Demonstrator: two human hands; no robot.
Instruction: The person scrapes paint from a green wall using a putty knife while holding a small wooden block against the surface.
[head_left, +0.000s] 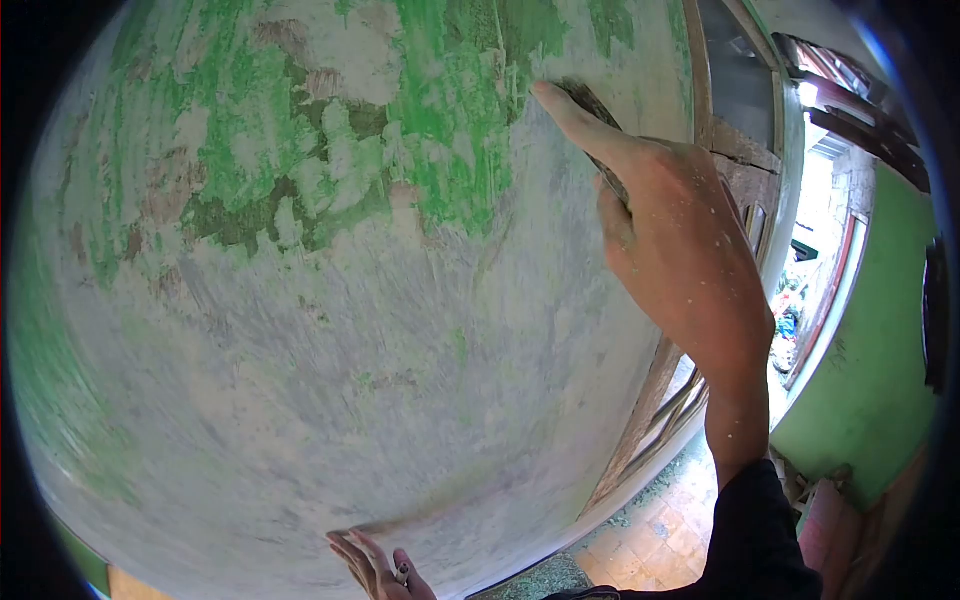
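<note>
My right hand (670, 220) is raised to the upper right of the wall, closed around a dark, flat scraper (597, 110). The index finger stretches along the tool, whose far edge meets the wall near the peeling green paint (455, 130). Pale specks dot the back of this hand. Low down, my left hand (378, 572) rests its outstretched fingers against the whitish wall surface (400, 430). By its thumb shows a small whitish thing, too small to name. Part of the left palm is cut off by the lower frame edge.
Wooden framing with a glass pane (745, 80) borders the wall at the right. Beyond it are a bright doorway (825, 210) and a green wall (860, 350). Paint flakes and dust lie on the tiled floor (650, 540) below.
</note>
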